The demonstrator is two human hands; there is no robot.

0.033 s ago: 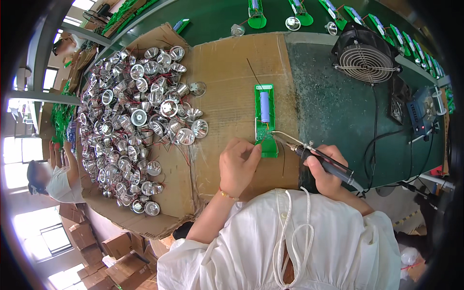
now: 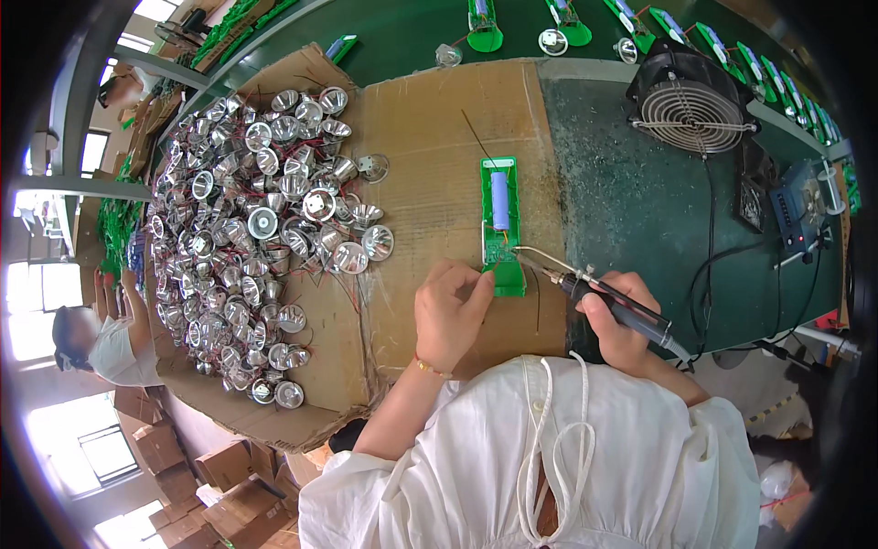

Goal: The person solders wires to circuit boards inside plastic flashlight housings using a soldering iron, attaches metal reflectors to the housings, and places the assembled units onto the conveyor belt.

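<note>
A green plastic housing [image 2: 509,280] lies lengthwise on the cardboard before me, with a purple cylindrical battery cell [image 2: 499,201] in its upper half. Below the cell is a small green circuit board [image 2: 498,252] with fine wires. My left hand [image 2: 450,306] is closed at the housing's lower left edge, thumb and forefinger against it. Gripped in my right hand [image 2: 618,320] is a soldering iron [image 2: 615,311] with a thin metal tube [image 2: 549,259] alongside; their tips meet the right side of the board. A dark wire [image 2: 476,130] sticks out past the housing's top.
To the left, a cardboard box [image 2: 334,371] holds a heap of silver reflector cups [image 2: 263,222] with wires. A black fan [image 2: 690,114] stands at the right, beyond it a blue soldering station [image 2: 794,215] with cables. More green housings [image 2: 485,35] line the far side.
</note>
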